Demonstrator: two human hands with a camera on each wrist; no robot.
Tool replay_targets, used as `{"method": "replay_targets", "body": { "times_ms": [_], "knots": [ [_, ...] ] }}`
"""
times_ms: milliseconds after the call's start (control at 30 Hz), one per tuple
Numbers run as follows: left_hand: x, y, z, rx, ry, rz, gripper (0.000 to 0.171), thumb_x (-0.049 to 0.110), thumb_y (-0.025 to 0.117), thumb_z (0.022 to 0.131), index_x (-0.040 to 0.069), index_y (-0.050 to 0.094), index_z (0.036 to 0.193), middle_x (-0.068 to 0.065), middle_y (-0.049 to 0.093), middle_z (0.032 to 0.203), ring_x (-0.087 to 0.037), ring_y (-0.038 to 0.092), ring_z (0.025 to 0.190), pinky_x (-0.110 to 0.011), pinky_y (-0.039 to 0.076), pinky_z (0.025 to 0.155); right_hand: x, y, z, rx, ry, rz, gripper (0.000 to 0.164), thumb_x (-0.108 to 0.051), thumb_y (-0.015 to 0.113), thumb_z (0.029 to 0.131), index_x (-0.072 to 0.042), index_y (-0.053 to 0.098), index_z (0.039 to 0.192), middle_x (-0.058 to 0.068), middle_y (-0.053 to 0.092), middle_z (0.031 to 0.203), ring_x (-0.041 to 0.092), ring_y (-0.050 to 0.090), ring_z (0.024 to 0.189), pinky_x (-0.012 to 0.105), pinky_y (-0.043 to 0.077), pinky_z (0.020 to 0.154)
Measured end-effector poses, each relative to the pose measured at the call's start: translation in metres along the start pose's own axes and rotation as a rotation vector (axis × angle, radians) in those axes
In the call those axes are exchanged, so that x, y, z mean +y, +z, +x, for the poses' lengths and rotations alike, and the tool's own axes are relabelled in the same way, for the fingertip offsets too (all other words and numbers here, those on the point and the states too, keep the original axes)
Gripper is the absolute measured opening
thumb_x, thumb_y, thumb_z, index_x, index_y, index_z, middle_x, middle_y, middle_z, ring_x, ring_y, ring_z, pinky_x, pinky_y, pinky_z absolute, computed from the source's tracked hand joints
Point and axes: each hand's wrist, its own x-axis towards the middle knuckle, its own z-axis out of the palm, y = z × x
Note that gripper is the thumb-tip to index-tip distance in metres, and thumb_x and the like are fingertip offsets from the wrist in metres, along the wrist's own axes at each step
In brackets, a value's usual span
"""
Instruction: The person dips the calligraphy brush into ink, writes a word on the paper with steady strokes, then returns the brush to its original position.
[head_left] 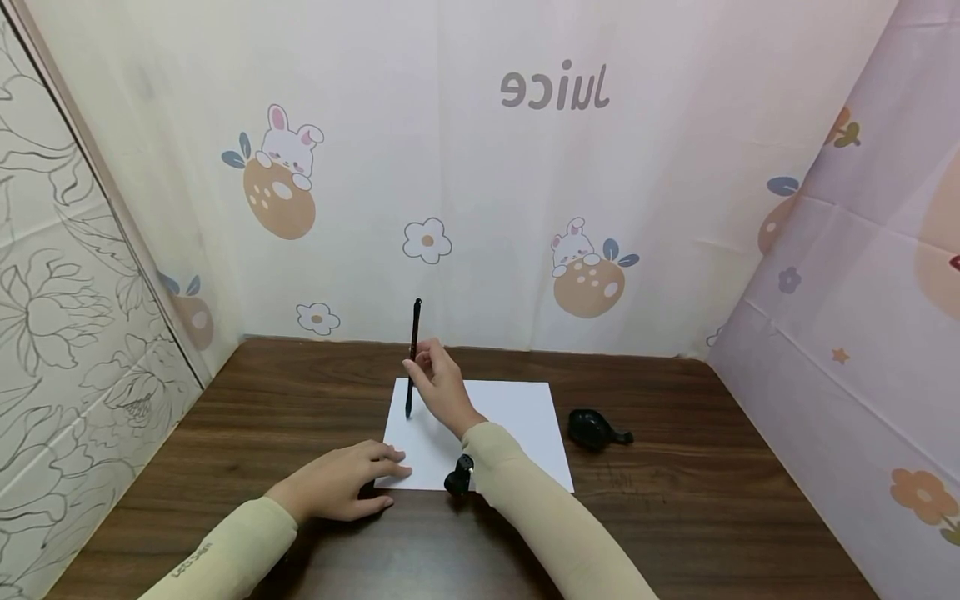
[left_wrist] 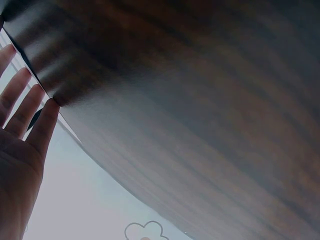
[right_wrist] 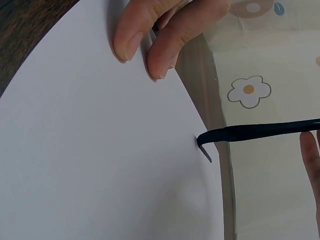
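Observation:
A white sheet of paper (head_left: 517,425) lies on the table. Fingers of my left hand (head_left: 341,479) rest spread over its left edge, with the thumb on the wood. Between thumb and fingers my right hand (head_left: 442,379) pinches a slim black pen (head_left: 415,333), held nearly upright over the sheet's upper left part. From the right wrist, the pen's lower end (right_wrist: 215,135) looks curved and meets the paper, with a short dark line beside it. Left fingertips (right_wrist: 131,45) show on the sheet there too. The left wrist view has the left hand (left_wrist: 25,145) with its fingers extended.
To the right of the paper sits a glossy black rounded object (head_left: 590,429) with a short stub. A small black device (head_left: 459,477) is at the right sleeve's cuff. Behind the brown wooden table (head_left: 300,392) hangs a printed curtain (head_left: 480,167).

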Motion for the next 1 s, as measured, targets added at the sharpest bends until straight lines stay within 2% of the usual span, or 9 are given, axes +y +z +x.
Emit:
{"method": "replay_targets", "body": {
  "times_ms": [233,533,767,1000],
  "knots": [
    [0.0004,0.0000,0.0004,-0.024,-0.019,-0.007,0.038,0.031,0.071,0.092,0.017,0.069,0.128,-0.006,0.062,0.130,-0.021,0.058,0.120,-0.041,0.052,0.097,0.0013,0.0007,-0.0004,0.006,-0.017,0.022,0.028,-0.022,0.058,0.103,0.000,0.052,0.120,0.002,0.057,0.096,0.014,0.055,0.086,0.026,0.051,0.072],
    [0.0008,-0.0003,0.0006,-0.009,-0.006,-0.004,0.038,0.031,0.071,0.092,0.016,0.069,0.127,-0.007,0.063,0.129,-0.021,0.059,0.119,-0.041,0.052,0.096,0.0013,0.0031,-0.0011,0.007,-0.020,0.036,0.021,-0.021,0.059,0.103,-0.007,0.052,0.117,0.001,0.055,0.093,0.013,0.054,0.084,0.025,0.050,0.070],
    [0.0004,0.0010,-0.0001,-0.007,-0.004,-0.004,0.038,0.031,0.072,0.092,0.017,0.069,0.127,-0.006,0.063,0.129,-0.021,0.059,0.118,-0.040,0.052,0.096,-0.0010,0.0046,-0.0017,0.002,-0.024,0.066,0.023,-0.018,0.060,0.102,-0.002,0.052,0.118,0.003,0.055,0.093,0.013,0.054,0.081,0.024,0.049,0.068],
    [0.0000,0.0008,0.0001,-0.014,-0.011,-0.006,0.038,0.031,0.072,0.092,0.017,0.069,0.127,-0.006,0.062,0.130,-0.020,0.059,0.119,-0.040,0.052,0.096,-0.0031,0.0046,-0.0022,-0.001,-0.031,0.061,0.024,-0.018,0.059,0.102,-0.001,0.052,0.118,0.003,0.055,0.092,0.014,0.053,0.081,0.024,0.048,0.067]
  ]
}}
